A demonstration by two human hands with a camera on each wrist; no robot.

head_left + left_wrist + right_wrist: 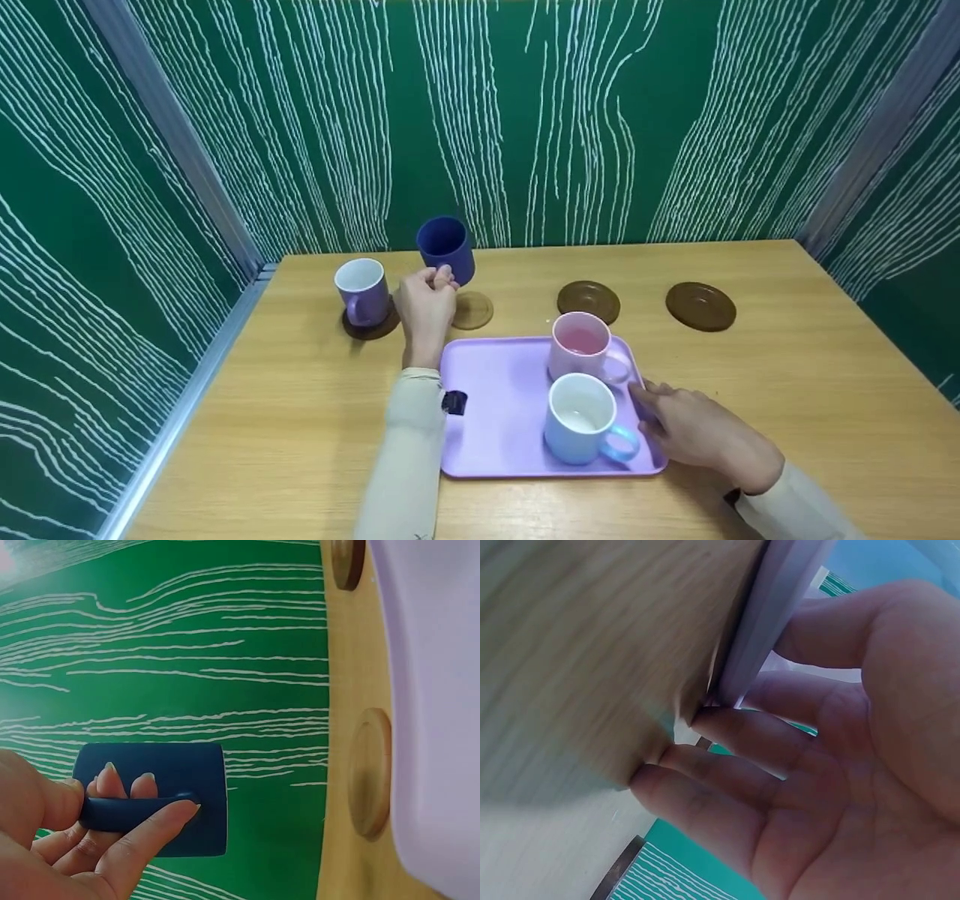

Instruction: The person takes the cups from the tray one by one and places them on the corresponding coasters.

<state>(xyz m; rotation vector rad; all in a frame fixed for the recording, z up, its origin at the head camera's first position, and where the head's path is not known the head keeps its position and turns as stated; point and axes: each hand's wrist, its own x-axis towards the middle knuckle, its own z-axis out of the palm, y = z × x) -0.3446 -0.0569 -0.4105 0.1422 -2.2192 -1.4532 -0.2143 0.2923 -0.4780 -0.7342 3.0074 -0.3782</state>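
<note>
My left hand (429, 304) grips the handle of a dark blue mug (448, 251), its fingers curled around it in the left wrist view. The mug is raised above the table behind a light wooden coaster (472, 310). At the right edge of a lilac tray (487, 405), my right hand (697, 429) holds the rim with thumb and index finger, while other fingertips touch the tabletop in the right wrist view. On the tray's right half stand a pink mug (566, 360) with pinkish contents and a light blue mug (574, 442), handles toward the right hand.
A purple mug (369, 296) stands on a dark brown coaster (386, 328) at the left. Two more dark brown coasters, one behind the tray (589, 298) and another farther right (701, 306), lie on the wooden table (300, 450). A green white-lined panel (510, 150) rises behind.
</note>
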